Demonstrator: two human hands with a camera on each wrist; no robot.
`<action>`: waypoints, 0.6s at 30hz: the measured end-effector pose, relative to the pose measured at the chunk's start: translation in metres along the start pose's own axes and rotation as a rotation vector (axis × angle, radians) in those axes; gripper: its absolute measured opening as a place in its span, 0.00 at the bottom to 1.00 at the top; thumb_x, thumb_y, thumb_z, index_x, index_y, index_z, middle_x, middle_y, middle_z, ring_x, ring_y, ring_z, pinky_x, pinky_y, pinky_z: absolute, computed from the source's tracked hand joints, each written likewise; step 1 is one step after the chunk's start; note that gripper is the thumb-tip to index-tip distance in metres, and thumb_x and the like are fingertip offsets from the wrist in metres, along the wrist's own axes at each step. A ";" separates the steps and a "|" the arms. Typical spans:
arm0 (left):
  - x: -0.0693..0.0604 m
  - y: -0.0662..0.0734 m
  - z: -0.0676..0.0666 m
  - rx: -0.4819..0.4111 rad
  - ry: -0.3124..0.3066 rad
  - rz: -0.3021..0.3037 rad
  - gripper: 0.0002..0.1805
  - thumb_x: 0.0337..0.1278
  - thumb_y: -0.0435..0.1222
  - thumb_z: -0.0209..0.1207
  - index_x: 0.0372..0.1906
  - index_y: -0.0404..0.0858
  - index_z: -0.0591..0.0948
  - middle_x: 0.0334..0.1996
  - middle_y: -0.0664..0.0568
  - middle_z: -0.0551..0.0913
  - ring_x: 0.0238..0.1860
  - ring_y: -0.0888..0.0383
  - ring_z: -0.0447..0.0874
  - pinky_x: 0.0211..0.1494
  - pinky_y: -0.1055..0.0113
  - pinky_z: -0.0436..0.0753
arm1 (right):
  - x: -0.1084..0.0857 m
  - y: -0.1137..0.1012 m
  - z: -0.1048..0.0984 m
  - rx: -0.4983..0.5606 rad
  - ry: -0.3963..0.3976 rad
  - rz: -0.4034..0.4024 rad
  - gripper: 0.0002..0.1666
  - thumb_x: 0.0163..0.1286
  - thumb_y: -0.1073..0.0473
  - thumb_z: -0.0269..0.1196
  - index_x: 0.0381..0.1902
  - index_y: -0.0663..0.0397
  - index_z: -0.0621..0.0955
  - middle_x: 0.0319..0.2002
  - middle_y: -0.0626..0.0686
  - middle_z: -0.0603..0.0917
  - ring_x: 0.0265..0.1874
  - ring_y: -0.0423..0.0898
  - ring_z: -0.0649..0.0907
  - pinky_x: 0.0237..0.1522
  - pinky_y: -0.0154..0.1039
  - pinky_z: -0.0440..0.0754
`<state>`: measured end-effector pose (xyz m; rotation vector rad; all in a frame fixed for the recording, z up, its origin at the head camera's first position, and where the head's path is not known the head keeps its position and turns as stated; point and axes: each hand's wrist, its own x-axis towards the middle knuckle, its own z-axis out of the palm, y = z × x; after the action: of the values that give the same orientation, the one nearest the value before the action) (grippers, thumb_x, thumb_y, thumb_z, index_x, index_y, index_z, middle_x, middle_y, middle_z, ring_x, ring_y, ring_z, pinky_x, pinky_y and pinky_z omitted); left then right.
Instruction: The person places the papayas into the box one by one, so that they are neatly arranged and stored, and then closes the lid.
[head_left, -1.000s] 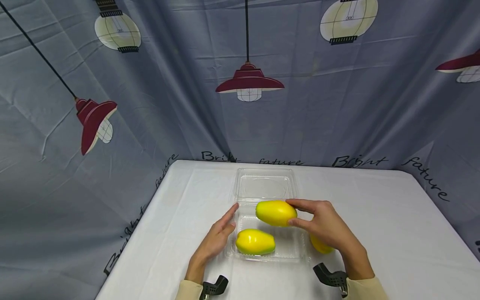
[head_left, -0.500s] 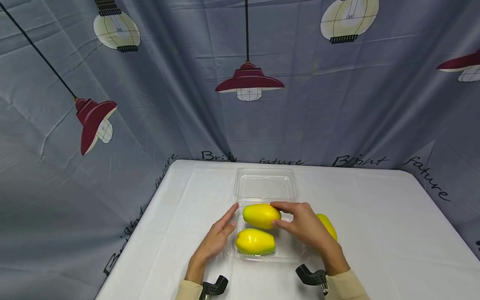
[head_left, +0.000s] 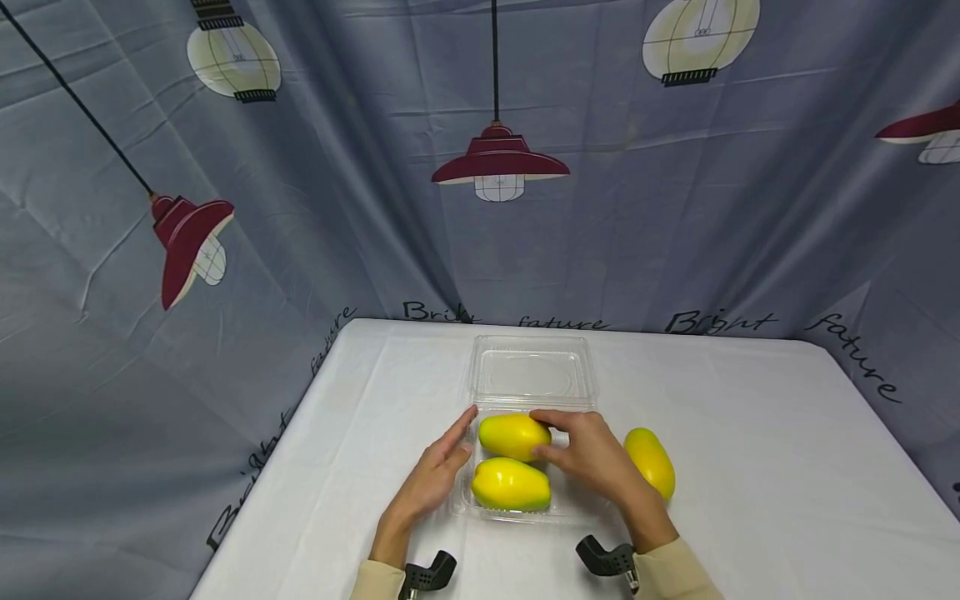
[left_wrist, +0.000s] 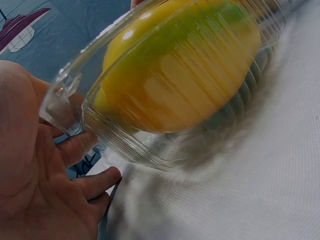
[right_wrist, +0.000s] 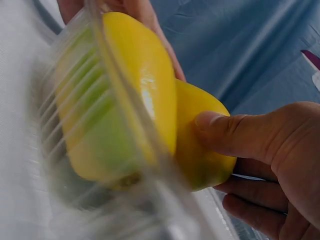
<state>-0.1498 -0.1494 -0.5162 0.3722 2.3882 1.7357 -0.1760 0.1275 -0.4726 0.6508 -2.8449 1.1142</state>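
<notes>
A clear plastic container point(head_left: 585, 500) lies with its lid point(head_left: 534, 372) folded back behind it. In its near left part rests a yellow-green fruit point(head_left: 511, 484). Just behind that one, a second yellow fruit point(head_left: 513, 437) is pinched at its right end by the right hand point(head_left: 592, 456); in the right wrist view the thumb point(right_wrist: 230, 131) presses its side. The left hand point(head_left: 431, 479) has its fingers extended along the container's left side, and in the left wrist view the fingers point(left_wrist: 80, 147) are beside the container wall. A third yellow fruit point(head_left: 650, 463) lies on the table, right of the container.
A white cloth covers the table point(head_left: 757, 433), whose far edge meets a grey-blue curtain point(head_left: 615, 242) printed with lamps and lettering. Dark wrist-mounted devices point(head_left: 431, 573) show below both hands.
The right hand has moved left and slightly nearer with its fruit, from above the container's right part to its left part. The third fruit is more visible. The left hand has stayed still.
</notes>
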 end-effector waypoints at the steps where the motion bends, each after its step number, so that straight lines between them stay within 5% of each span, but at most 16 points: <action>1: 0.000 0.000 0.000 0.000 0.000 0.001 0.33 0.88 0.33 0.45 0.90 0.44 0.58 0.89 0.51 0.57 0.90 0.47 0.51 0.91 0.43 0.52 | 0.001 0.000 0.002 -0.006 0.000 0.002 0.31 0.65 0.56 0.81 0.65 0.53 0.88 0.62 0.51 0.91 0.62 0.54 0.90 0.68 0.58 0.87; 18: 0.000 -0.001 -0.001 -0.018 -0.008 0.004 0.33 0.88 0.34 0.45 0.90 0.46 0.58 0.89 0.52 0.56 0.90 0.45 0.52 0.91 0.42 0.52 | 0.005 -0.004 0.012 -0.018 -0.037 0.052 0.32 0.66 0.53 0.81 0.67 0.52 0.87 0.64 0.51 0.90 0.65 0.54 0.88 0.72 0.59 0.84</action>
<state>-0.1500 -0.1504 -0.5166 0.3807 2.3660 1.7530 -0.1775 0.1148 -0.4782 0.6062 -2.9160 1.0929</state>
